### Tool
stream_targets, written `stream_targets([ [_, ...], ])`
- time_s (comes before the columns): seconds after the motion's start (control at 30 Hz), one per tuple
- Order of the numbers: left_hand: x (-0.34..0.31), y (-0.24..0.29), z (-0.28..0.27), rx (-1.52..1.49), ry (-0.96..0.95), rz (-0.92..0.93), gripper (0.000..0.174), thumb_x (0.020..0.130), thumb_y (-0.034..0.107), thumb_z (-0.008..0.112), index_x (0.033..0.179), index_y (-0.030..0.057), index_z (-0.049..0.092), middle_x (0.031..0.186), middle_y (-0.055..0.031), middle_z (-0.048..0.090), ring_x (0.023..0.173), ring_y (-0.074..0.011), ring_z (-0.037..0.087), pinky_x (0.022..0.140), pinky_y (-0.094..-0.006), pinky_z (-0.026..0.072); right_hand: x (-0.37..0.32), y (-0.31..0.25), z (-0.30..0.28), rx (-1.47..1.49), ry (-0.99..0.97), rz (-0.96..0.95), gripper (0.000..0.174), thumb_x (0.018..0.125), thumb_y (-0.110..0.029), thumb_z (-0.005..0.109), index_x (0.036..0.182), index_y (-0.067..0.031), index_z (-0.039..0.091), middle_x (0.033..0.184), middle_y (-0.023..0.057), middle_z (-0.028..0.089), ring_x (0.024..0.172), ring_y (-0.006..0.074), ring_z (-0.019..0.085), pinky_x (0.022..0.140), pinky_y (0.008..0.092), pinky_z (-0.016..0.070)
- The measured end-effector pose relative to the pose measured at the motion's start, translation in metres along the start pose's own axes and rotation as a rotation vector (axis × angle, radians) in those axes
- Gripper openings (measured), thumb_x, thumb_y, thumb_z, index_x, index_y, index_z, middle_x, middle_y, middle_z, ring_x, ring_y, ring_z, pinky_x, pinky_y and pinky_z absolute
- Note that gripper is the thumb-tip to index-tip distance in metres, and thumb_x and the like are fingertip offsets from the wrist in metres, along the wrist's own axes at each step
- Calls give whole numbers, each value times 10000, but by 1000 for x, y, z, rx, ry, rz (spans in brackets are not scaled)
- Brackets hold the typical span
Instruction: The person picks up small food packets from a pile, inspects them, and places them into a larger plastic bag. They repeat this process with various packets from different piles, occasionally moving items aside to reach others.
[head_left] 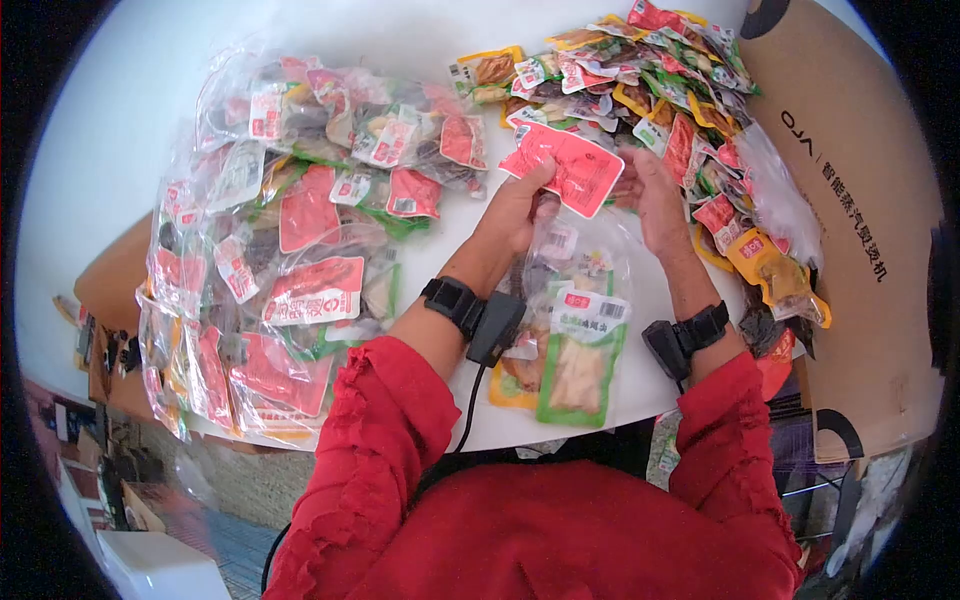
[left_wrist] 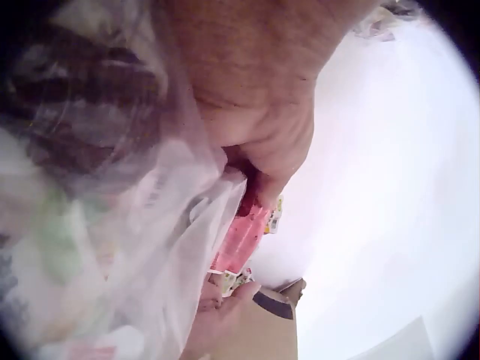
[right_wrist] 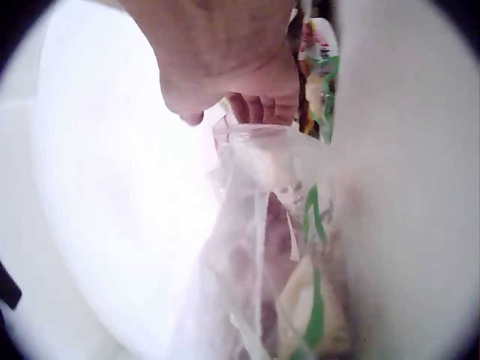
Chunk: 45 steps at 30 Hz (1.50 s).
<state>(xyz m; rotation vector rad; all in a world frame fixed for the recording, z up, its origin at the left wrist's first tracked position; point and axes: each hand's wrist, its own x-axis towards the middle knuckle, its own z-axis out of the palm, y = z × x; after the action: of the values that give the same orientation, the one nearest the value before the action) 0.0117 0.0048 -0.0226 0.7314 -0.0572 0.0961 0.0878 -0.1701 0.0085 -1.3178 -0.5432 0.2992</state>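
Observation:
In the head view a red packet (head_left: 575, 168) is pinched at its left side by the left hand (head_left: 517, 208), thumb on top. The right hand (head_left: 657, 205) is at the packet's right edge, its fingers partly behind it; whether they touch it is unclear. Below the hands lies a clear plastic bag (head_left: 590, 240) with a green-edged packet (head_left: 581, 365) at its lower end. The left wrist view shows the left hand (left_wrist: 247, 90) on the red packet (left_wrist: 241, 238), beside clear plastic. In the right wrist view the right hand (right_wrist: 225, 67) has bent fingers above clear plastic (right_wrist: 240, 195).
Filled clear bags of packets (head_left: 310, 290) cover the left of the white table (head_left: 455, 400). Loose packets (head_left: 640, 90) are heaped at the back right and down the right side. A large cardboard box (head_left: 840, 200) stands at the far right.

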Motion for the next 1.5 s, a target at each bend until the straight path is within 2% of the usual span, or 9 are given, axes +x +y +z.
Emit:
stream_targets([
  [0.1,1,-6,4,153,24,-45,105,806,182,598,861,103,556,719,26,551,481,-45,384,395,-168,283,-8,7,7,285,-66,144,338,878,-332,444,1035,-42,514,913,57,582,793,138,583,712,317,486],
  [0.23,-5,-7,18,325,104,-24,130,804,176,602,894,97,552,718,26,547,469,-47,391,394,-161,289,-6,22,-2,120,-44,72,252,845,-219,516,1020,-38,525,888,49,598,767,126,596,686,280,494],
  [0.33,-2,-9,14,320,96,-31,127,831,209,564,888,98,542,715,24,543,471,-46,393,389,-163,285,-5,29,-3,238,-25,29,214,823,-174,543,988,-37,538,855,39,598,729,109,593,646,260,496],
  [0.43,2,-5,7,294,184,17,156,862,255,509,851,100,530,711,18,541,465,-49,384,381,-170,278,-5,30,-3,190,89,52,196,827,-195,536,953,-46,553,819,26,594,688,100,587,611,248,490],
  [0.57,0,-5,5,320,188,77,200,879,285,467,813,103,516,685,13,528,455,-54,373,378,-179,272,-4,34,-9,101,42,56,196,833,-215,525,932,-50,562,812,17,590,677,91,582,589,227,480],
  [0.67,1,-4,0,363,142,73,200,873,272,477,867,79,532,756,14,537,508,-49,386,400,-183,284,-4,34,-6,166,52,16,212,841,-244,515,927,-56,565,793,7,586,664,84,576,572,213,470],
  [0.87,4,-7,0,307,135,77,94,828,169,567,831,86,522,662,22,499,469,-56,394,393,-186,298,-8,28,-3,221,77,97,212,840,-247,546,971,-80,551,874,8,598,748,85,587,637,230,485],
  [1.07,1,-8,1,383,94,39,92,808,130,588,858,83,526,680,34,500,493,-43,398,396,-179,296,-9,27,0,325,42,79,271,828,-196,557,1032,-19,530,910,62,604,768,130,606,681,264,509],
  [1.5,-2,-8,6,348,18,45,267,774,13,558,1021,78,478,840,11,542,509,-46,400,399,-184,302,-8,30,-4,258,29,131,319,844,-245,536,1072,-23,518,921,45,603,780,113,600,688,255,501],
])
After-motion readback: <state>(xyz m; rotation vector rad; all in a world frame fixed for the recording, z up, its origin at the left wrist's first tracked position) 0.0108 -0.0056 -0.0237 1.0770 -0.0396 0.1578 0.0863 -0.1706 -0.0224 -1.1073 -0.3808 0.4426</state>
